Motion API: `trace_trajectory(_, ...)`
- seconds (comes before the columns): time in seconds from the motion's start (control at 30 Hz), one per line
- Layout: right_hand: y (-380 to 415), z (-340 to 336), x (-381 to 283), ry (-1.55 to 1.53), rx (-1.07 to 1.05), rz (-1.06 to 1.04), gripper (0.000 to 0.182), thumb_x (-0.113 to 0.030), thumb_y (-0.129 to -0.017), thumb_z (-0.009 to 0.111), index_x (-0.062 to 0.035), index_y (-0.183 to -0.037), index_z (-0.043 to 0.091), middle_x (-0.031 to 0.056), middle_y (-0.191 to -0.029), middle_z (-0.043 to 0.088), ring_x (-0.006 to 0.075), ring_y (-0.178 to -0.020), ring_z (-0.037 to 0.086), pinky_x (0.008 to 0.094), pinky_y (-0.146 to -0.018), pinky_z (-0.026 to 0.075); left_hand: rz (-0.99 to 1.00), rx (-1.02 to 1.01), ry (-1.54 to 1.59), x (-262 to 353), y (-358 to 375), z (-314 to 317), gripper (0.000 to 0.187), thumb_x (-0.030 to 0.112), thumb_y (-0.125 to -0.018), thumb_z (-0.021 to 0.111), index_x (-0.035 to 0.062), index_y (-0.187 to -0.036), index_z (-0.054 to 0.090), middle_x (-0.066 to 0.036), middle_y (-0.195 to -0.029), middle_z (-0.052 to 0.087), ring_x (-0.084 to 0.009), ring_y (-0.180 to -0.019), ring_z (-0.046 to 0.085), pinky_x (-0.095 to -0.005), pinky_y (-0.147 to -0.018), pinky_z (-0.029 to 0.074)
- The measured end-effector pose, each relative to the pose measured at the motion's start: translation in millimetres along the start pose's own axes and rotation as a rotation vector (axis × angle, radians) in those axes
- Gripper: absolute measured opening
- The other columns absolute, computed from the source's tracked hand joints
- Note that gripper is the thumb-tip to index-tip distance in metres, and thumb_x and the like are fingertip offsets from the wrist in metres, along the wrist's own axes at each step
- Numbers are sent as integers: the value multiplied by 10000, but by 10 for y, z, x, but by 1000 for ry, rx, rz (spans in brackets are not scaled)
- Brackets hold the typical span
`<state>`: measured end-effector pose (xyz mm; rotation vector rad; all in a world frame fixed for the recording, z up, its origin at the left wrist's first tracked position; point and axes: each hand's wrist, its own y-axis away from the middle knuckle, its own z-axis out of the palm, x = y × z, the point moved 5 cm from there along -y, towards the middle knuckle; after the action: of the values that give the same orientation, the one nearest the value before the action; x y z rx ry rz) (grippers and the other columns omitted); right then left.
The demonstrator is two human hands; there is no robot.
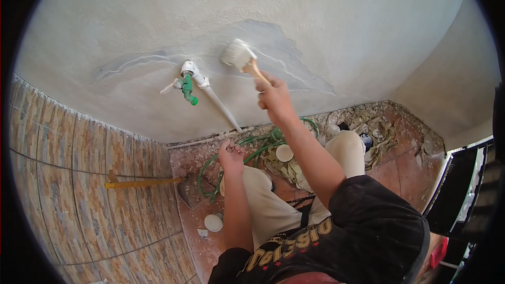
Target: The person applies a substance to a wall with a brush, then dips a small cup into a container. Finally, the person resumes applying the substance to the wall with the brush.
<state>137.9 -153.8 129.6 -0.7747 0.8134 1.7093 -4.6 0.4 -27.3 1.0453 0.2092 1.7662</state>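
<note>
My right hand [274, 97] is closed around the wooden handle of a wide paintbrush [240, 55], its pale bristles up against the plastered wall [336, 31]. Behind the brush spreads a darker grey, wet-looking patch [279, 47] with smeared ridges. Lower and to the left, my left hand [231, 155] hovers above my knee with fingers loosely curled and nothing in it. Just left of the brush, a green tap [188, 87] sticks out from a white pipe fitting, and a white pipe [221, 106] slants down to the floor.
A green hose [208, 171] coils on the littered floor near a white round container [284, 152]. Another white cup [213, 222] stands by the stone-look tiled wall [89, 189]. A yellow-handled dustpan or scraper-like tool [142, 183] leans there. Crumpled sheeting [384, 131] lies at right.
</note>
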Motion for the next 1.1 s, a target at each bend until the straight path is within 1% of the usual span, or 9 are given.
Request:
trace_trajectory(0.2,97,-2042,804,54,696,124,310,-50,-846,500,38,-1136,563,-15,-625,402,75,-425,351,244,-353,283,-46,-4,11,-90,69,63,147,149,-835,556,102,-919,444,6,-711,404,-142,-615,396,-304,-561,351)
trace_trajectory(0.3,-53,-1850,686,67,562,130,293,-51,-848,479,46,-1110,568,-9,-620,403,81,-424,363,254,-353,282,-24,-16,-1,-41,35,179,134,149,-838,552,115,-900,439,6,-707,392,-137,-615,394,-299,-562,348)
trace_trajectory(0.4,-3,-490,-29,145,161,-25,333,-105,-848,511,30,-1145,577,-9,-604,429,77,-436,397,254,-365,295,-25,-35,-8,-53,-11,80,123,153,-842,548,112,-893,443,8,-705,391,-134,-612,399,-292,-556,350)
trace_trajectory(0.47,223,240,-282,215,-96,-67,349,-98,-864,540,37,-1186,533,-32,-663,402,40,-433,310,218,-373,277,-17,-36,-36,-48,-36,50,113,162,-845,544,112,-874,447,13,-702,394,-131,-608,404,-288,-548,358)
trace_trajectory(0.57,176,529,-210,191,-225,-67,393,-114,-866,547,31,-1229,504,-40,-666,396,34,-437,311,218,-376,285,-39,-48,-3,-90,-172,-94,126,170,-819,576,121,-822,460,5,-729,432,-155,-624,434,-312,-611,369)
trace_trajectory(0.73,98,-958,114,-83,313,-1,344,-67,-873,509,12,-1208,506,-43,-645,363,31,-437,281,213,-374,226,-22,-43,9,3,-56,114,134,169,-821,579,126,-814,452,7,-720,424,-149,-624,413,-316,-592,351)
trace_trajectory(0.8,67,-1720,494,-92,542,6,301,-80,-867,510,16,-1148,562,-18,-624,403,57,-419,357,233,-350,257,-43,-57,8,-57,-19,61,140,169,-821,585,128,-834,452,8,-718,414,-145,-627,392,-316,-581,333)
trace_trajectory(0.9,31,-2273,776,35,644,133,282,-77,-859,515,23,-1115,577,-13,-621,411,71,-404,352,241,-343,259,-39,-33,-8,-70,32,127,143,168,-821,587,125,-851,454,8,-724,416,-146,-627,392,-316,-582,340)
trace_trajectory(1.1,170,-307,-293,199,135,-127,379,-102,-856,537,19,-1214,532,-34,-619,409,46,-431,355,231,-373,299,-41,-46,-24,-81,-99,-3,154,160,-809,590,128,-902,473,7,-751,441,-146,-639,429,-315,-585,358)
